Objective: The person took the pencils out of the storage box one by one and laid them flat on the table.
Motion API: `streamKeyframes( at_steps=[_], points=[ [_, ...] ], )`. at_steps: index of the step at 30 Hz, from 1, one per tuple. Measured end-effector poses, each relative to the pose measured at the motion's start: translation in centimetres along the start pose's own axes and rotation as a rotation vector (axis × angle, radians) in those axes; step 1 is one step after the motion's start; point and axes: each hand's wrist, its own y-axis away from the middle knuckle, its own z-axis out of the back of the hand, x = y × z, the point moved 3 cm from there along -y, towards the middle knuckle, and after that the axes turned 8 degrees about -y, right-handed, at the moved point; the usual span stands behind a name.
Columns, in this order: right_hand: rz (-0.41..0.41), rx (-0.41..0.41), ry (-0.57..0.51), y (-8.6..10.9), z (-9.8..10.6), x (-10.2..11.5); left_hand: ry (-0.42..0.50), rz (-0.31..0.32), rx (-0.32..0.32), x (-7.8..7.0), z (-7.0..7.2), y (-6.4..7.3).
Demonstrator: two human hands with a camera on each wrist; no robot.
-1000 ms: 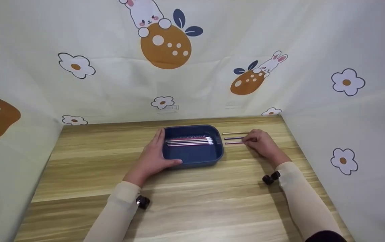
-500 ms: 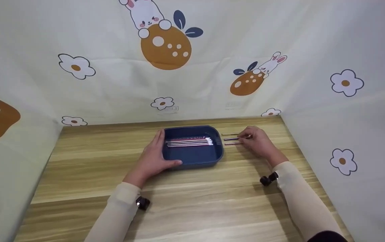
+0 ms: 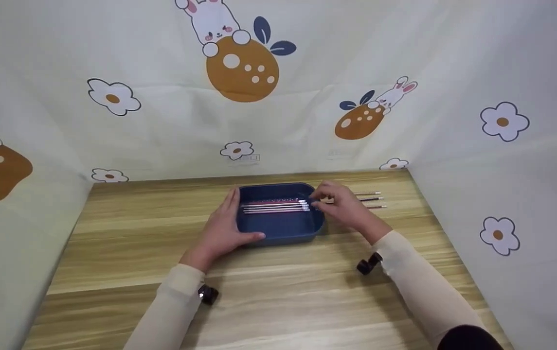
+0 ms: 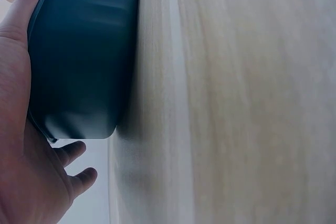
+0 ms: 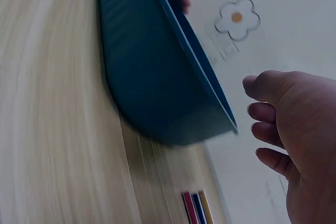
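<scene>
A dark blue rectangular box point(image 3: 278, 228) stands on the table. My left hand point(image 3: 222, 226) holds its left end, the thumb over the front rim and the fingers along the left wall. Inside lie several pencils point(image 3: 273, 207) side by side, silvery and red, with white eraser ends to the right. My right hand point(image 3: 339, 204) is over the box's right rim, fingertips loosely curled close to those eraser ends. In the right wrist view nothing shows between its fingers. Three pencils point(image 3: 370, 199) lie parallel on the table right of the box, partly hidden under my right hand.
The wood-grain table point(image 3: 278, 287) is bounded at the back and sides by a pale curtain point(image 3: 161, 126) printed with rabbits and flowers. It hangs right behind the table's back edge.
My right hand has moved left from the three pencils on the table to the box's right rim, uncovering their eraser ends. My left hand and the box have stayed in place.
</scene>
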Motion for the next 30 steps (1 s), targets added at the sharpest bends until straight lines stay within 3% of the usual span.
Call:
streamKeyframes(
  at_steps=[11, 23, 30],
  points=[
    [0.012, 0.163, 0.020, -2.4, -3.9, 2.1, 0.004, 0.002, 0.001, -0.1, 0.2, 0.1],
    [0.024, 0.255, 0.197, -4.6, -6.8, 2.8, 0.012, 0.002, -0.008, -0.3, 0.5, 0.2],
    [-0.050, 0.301, 0.227, -5.1, -7.7, 2.5, 0.003, -0.013, -0.013, -0.3, 0.3, 0.0]
  ],
)
